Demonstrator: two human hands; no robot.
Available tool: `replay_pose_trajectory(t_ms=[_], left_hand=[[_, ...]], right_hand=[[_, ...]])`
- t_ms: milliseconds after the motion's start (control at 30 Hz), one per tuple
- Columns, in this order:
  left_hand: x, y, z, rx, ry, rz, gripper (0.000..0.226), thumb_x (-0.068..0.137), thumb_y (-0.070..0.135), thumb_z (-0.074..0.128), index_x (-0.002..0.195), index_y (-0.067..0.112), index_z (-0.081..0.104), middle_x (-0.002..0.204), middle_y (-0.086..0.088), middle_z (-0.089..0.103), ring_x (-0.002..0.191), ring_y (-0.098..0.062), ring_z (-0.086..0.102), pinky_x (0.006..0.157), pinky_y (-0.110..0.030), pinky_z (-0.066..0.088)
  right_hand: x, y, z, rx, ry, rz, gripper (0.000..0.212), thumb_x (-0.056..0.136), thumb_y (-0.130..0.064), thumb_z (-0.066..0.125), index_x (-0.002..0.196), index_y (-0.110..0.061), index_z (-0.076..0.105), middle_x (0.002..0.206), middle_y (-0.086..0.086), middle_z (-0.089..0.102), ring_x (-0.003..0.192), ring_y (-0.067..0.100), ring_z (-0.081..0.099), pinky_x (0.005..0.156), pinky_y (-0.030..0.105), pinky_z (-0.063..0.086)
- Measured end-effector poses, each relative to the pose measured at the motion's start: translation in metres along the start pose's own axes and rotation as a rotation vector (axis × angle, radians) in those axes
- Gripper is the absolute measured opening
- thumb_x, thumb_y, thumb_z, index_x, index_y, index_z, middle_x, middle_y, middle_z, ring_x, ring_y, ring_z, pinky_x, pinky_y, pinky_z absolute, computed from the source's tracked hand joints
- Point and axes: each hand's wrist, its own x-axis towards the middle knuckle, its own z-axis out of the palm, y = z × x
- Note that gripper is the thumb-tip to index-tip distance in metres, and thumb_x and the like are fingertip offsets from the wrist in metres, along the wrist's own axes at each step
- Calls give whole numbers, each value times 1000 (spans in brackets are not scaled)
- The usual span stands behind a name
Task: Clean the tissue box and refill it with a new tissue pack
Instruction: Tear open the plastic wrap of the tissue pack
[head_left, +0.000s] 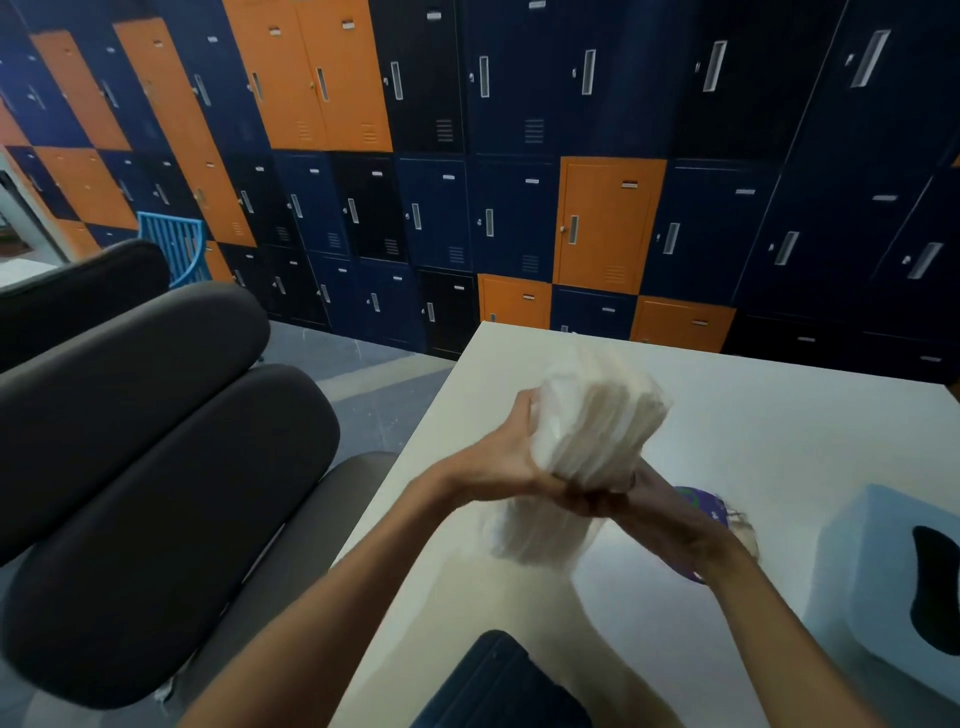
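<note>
Tissue pack (592, 441): you grip it with your left hand (511, 462) and right hand (660, 512), raised over the table (753, 415) near its left edge. The blue tissue box (872, 561) stands well apart at the right edge.

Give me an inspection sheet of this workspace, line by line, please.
Surface: white table.
Job's things: white tissue pack held above the table; blue tissue box at the right, dark slot showing, apart from the pack.
Clutter: purple item, blurred, partly behind the right hand; dark object at the near edge.
Hands: left hand and right hand both grip the pack.
Cables: nothing seen.
Surroundings: grey cushions at the left; blue, orange and black lockers behind; blue chair.
</note>
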Motion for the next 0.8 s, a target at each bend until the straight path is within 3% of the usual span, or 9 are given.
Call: replay_pose_trajectory(t_ms=[133,200,267,333,433,500,633,733,800], left_hand=[[-16,1,-27,88,91,-40,94,57,43,82,127,42,20,116,12,46,105,-11,53,84,-32,52],[-20,-1,-39,279,111,-107,97,53,52,78,129,43,20,120,5,47,107,-22,52,90,-43,50],[-23,-10,-43,591,100,-189,104,50,59,74,134,43,15,122,-2,46,109,-30,50,93,-46,45],[-26,-29,-36,832,63,-264,114,54,59,75,143,39,7,129,-8,43,115,-35,47,98,-50,39],[-33,-59,-18,891,-33,-391,130,57,62,79,149,40,-11,151,-12,23,136,-39,28,108,-62,21],[-35,-71,-13,876,-49,-405,137,54,72,75,147,41,-20,160,-10,2,146,-36,5,110,-69,5],[-25,-61,-16,920,61,-310,132,54,87,61,145,42,-24,159,-10,-20,145,-32,-22,102,-73,-15],[-15,-47,-14,977,117,-229,128,56,89,55,147,40,-21,159,-10,-20,144,-34,-24,99,-73,-19],[-12,-44,-5,976,77,-233,129,58,87,57,148,37,-20,160,-10,-17,145,-34,-21,100,-72,-18]], right_hand=[[8,-6,-4,-124,56,123,89,62,-22,88,139,-31,43,135,-17,53,126,10,47,99,31,44],[7,-6,-13,-241,115,173,80,71,-20,84,139,-33,45,136,-16,51,121,13,53,102,38,45],[7,-2,-20,-223,277,188,62,79,-7,76,135,-19,52,122,5,63,100,24,67,87,38,55],[8,1,-20,-205,474,208,40,82,1,70,120,-4,60,95,18,69,75,28,71,67,32,58],[13,8,-16,-285,609,212,10,84,-4,68,94,0,68,74,17,68,54,26,67,54,31,54],[17,11,-9,-365,609,219,6,87,-11,65,86,-7,69,66,13,68,50,23,66,50,29,53],[33,15,8,-543,536,191,15,91,-18,56,88,-16,71,71,6,69,59,18,66,57,30,55],[54,18,22,-735,462,237,19,91,-26,56,104,-18,69,97,6,69,89,24,64,81,39,54],[63,21,31,-889,418,295,26,91,-34,57,110,-19,66,108,4,66,98,24,62,85,38,51]])
